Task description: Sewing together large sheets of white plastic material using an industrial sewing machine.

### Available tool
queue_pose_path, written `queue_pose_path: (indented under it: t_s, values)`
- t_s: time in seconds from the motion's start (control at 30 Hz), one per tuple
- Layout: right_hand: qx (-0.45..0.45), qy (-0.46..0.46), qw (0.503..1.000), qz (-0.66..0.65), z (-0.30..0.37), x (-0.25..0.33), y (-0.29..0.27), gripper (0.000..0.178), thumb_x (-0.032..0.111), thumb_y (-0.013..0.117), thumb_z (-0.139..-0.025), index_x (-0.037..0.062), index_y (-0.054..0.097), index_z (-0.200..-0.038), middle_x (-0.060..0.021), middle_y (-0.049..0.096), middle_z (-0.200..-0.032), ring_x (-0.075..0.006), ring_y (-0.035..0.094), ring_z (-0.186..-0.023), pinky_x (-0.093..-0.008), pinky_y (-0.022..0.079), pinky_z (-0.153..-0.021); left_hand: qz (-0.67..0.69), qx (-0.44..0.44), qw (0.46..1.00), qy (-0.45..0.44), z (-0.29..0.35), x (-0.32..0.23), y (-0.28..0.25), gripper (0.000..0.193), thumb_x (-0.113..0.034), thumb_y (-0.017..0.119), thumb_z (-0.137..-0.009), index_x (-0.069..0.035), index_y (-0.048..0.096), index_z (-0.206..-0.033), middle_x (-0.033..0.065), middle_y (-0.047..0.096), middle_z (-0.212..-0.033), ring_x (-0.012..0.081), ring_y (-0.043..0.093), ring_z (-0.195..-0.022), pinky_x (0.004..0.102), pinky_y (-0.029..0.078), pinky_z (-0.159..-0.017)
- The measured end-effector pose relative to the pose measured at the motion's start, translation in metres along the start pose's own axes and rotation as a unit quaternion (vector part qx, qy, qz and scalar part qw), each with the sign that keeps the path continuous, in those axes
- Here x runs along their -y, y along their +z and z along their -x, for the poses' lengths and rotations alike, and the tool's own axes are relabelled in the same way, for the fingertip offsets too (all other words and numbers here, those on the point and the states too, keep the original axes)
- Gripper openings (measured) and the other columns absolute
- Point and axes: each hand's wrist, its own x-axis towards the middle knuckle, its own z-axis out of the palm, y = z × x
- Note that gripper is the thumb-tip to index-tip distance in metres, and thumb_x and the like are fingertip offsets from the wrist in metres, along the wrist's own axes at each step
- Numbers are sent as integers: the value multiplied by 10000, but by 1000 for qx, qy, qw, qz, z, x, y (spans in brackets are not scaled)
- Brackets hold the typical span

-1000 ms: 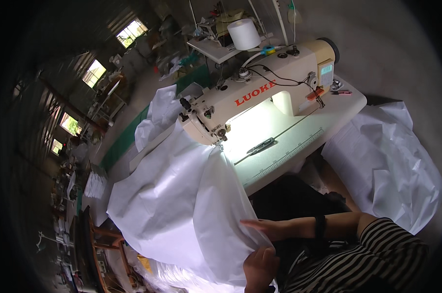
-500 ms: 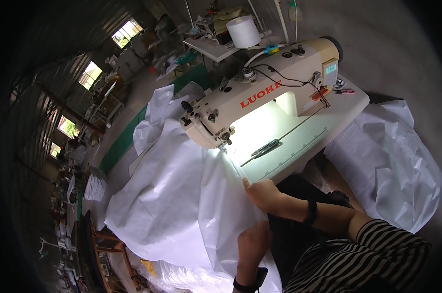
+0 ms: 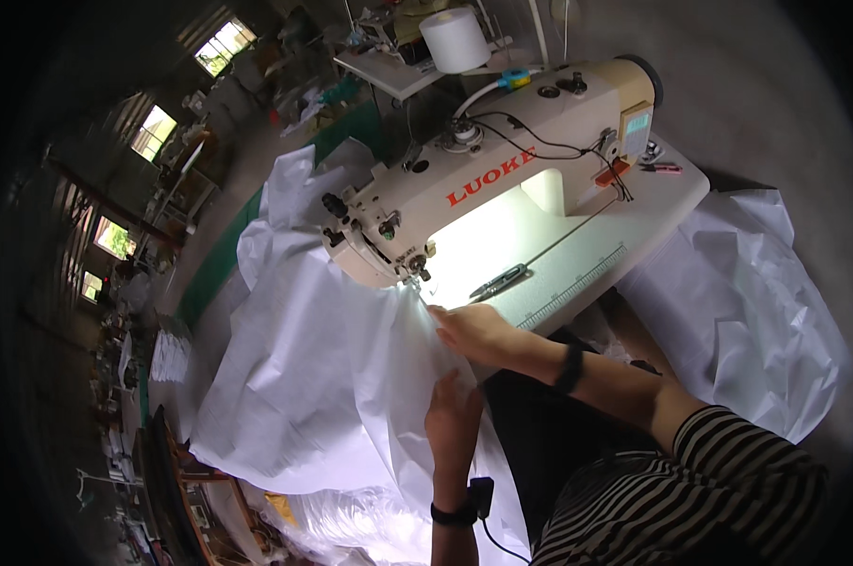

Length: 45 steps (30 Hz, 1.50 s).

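A large white sheet of thin, slightly glossy material (image 3: 294, 377) hangs in folds over the left end of a sewing machine (image 3: 502, 151) and runs under its lit needle area. My right hand (image 3: 478, 332) is at the front edge of the machine bed, its fingers closed on the sheet's edge just short of the needle. Nearer to me, my left hand (image 3: 453, 424) has its fingers curled against the same sheet; its fingertips are partly lost in the folds. A slim grey pointed tool (image 3: 500, 281) lies on the bed, beyond my right hand.
More white sheeting (image 3: 737, 302) drapes at the right of the machine. A white thread cone (image 3: 454, 41) stands behind it. Red-handled snips (image 3: 661, 169) lie on the bed's right end. Clear plastic-wrapped material (image 3: 351, 524) and a wooden frame (image 3: 186, 495) sit at lower left.
My right hand has moved left and forward along the sheet, closer to the needle. My left hand has also shifted forward and left. The sheet's near edge has moved toward the needle.
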Motion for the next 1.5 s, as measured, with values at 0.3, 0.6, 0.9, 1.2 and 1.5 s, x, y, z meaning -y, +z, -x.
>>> queue_pose_path:
  t_s: [0.3, 0.6, 0.9, 1.2, 1.5]
  values:
    - [191, -264, 943, 63, 128, -111, 14, 460, 469, 609, -925, 24, 664, -1027, -153, 677, -858, -279, 675, -804, -375, 523, -735, -7, -51, 991, -122, 68, -17, -12, 370, -93, 742, -789, -68, 601, -1131, 112, 633, -932, 295, 637, -760, 386, 525, -677]
    - [344, -166, 904, -194, 184, -113, -48, 192, 175, 583, -985, 1, 592, -1066, -85, 669, -924, -131, 618, -823, -286, 511, -775, 91, -58, 958, -264, 86, -31, -72, 73, -54, 684, -864, 3, 659, -902, 134, 652, -727, 279, 639, -602, 349, 488, -547]
    - [374, -215, 894, -119, 195, -80, -39, 241, 186, 641, -956, -37, 601, -1039, -102, 688, -910, -134, 639, -790, -268, 515, -693, 124, -9, 966, -227, 77, -61, -51, 80, -78, 629, -923, -2, 616, -904, 115, 625, -682, 244, 626, -578, 337, 473, -530]
    - [357, -197, 903, -132, 195, -98, -29, 268, 209, 637, -959, -25, 619, -1089, -110, 675, -916, -148, 642, -796, -288, 527, -724, 172, -101, 946, -254, 87, -64, -36, 151, -46, 659, -895, 15, 611, -1024, 158, 689, -798, 216, 692, -717, 317, 546, -653]
    - [329, -200, 915, -120, 207, -97, -29, 230, 209, 624, -954, -3, 612, -1042, -111, 675, -839, -182, 644, -739, -307, 518, -709, 69, -146, 937, -310, 91, -47, -51, 107, 7, 607, -899, -3, 633, -1003, 153, 692, -878, 253, 687, -771, 335, 533, -710]
